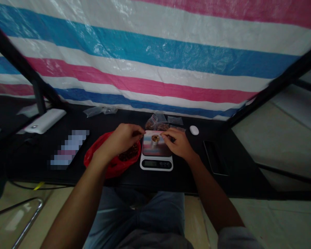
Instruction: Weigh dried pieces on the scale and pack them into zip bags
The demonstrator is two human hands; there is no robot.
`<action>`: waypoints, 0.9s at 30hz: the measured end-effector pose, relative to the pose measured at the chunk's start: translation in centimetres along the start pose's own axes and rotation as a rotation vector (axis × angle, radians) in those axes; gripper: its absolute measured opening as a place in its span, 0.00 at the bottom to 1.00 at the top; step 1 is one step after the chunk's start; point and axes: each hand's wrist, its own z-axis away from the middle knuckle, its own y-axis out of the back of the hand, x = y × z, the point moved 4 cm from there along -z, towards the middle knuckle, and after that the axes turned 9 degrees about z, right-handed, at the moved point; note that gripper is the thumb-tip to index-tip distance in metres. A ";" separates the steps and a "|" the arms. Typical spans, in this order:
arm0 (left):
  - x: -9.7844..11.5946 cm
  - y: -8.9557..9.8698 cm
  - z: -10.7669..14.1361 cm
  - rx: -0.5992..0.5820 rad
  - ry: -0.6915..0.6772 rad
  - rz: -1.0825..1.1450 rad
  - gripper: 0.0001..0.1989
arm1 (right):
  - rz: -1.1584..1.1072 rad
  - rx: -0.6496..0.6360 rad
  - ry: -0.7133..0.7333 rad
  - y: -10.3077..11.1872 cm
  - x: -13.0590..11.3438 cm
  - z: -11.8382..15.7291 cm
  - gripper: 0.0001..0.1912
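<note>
A white kitchen scale point(157, 164) with a shiny plate stands on the black table. On its plate sits a small metal cup point(154, 140) with brown bits inside. My left hand point(126, 138) is over the right part of a red plastic bag point(95, 152), its fingertips pinched together near the scale's upper left corner. Dark brown pieces point(131, 154) lie in the bag. To the right of the cup, my right hand point(178, 141) has its thumb and index finger close together over the plate. What either pinch holds is too small to make out.
Behind the scale lie small clear bags point(162, 127), some with brown contents. A white oval object point(194, 130) and a black phone point(215, 157) are at the right. Leftward are a blurred-out flat device point(69, 149), a white power bank point(45, 121) and empty clear bags point(93, 111).
</note>
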 end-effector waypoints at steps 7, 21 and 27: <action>2.3 -2.6 -2.7 -0.037 -0.111 0.021 0.12 | -0.034 0.017 -0.019 0.1 0.0 0.0 0.10; 2.5 -3.0 -2.7 -0.105 -0.149 0.081 0.13 | -0.085 -0.013 -0.024 -0.7 0.0 0.2 0.07; 2.4 -2.7 -2.6 -0.101 -0.136 0.188 0.12 | -0.102 -0.010 -0.020 -0.4 -0.3 0.1 0.08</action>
